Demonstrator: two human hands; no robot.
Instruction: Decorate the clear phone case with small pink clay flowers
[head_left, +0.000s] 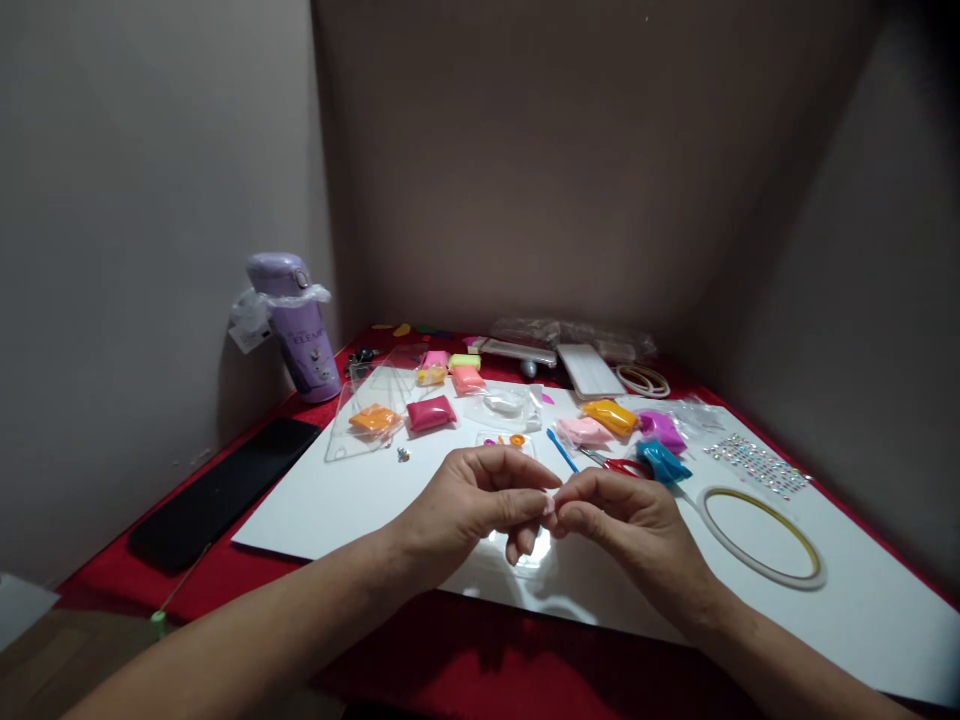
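Note:
A small pale pink piece of modelling clay (550,505) is pinched between the fingertips of both hands, held just above the white board (360,510). My left hand (487,500) closes on it from the left, thumb against fingers. From the right, my right hand (626,515) grips it in the same way, and the fingers partly cover it. Behind the hands, a small clear piece with orange clay shapes (517,440) lies on the board. A blue modelling tool (562,450) and red-handled scissors (626,466) lie just beyond my right hand.
Clay packets lie around the board, among them crimson (431,413), orange (375,418), purple (662,431) and teal (661,463). At right are a tape roll (817,575) and a gem sticker sheet (757,465). A purple bottle (304,340) and black phone (225,490) stand and lie left.

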